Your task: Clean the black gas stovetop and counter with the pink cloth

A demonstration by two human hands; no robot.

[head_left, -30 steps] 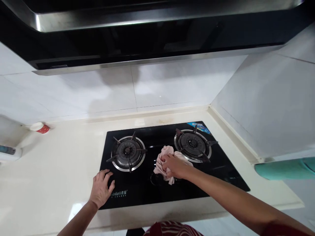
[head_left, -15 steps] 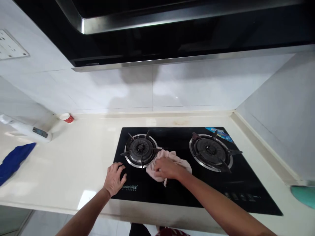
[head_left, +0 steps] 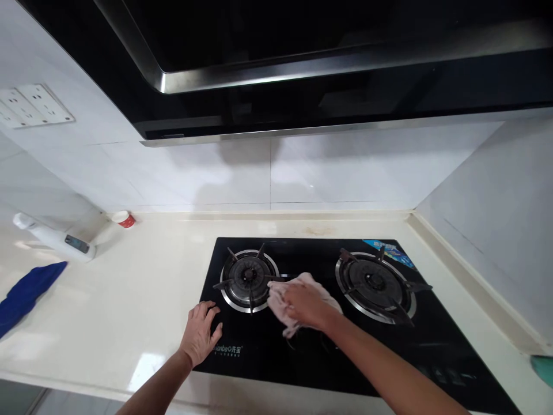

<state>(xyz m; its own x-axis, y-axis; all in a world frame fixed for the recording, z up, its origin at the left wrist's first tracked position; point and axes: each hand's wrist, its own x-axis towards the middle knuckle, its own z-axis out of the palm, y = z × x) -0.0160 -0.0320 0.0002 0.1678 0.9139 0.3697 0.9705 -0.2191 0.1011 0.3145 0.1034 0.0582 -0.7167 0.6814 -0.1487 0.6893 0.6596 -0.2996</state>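
A black glass gas stove (head_left: 259, 369) with two burners is set in the cream countertop. My right hand (head_left: 309, 305) is closed on a pale pink cloth (head_left: 283, 311), pressing it to the glass between the burners. The cloth's left edge lies by the rim of the left burner (head_left: 249, 281). The right burner (head_left: 375, 287) stands a little beyond the cloth on the other side. At the stove's left edge rests my left hand (head_left: 202, 331), fingers spread on the glass and counter, holding nothing.
A black range hood (head_left: 328, 104) hangs low above the stove. On the left of the counter are a red-and-white paper cup (head_left: 124, 219), a white device with a small display (head_left: 60, 239) and a blue cloth (head_left: 26, 294). A green item (head_left: 542, 369) shows at the right edge.
My right hand has slid the pink cloth slightly to the right, away from the left burner. The view has tilted up a little. My left hand stays at the stove's edge.
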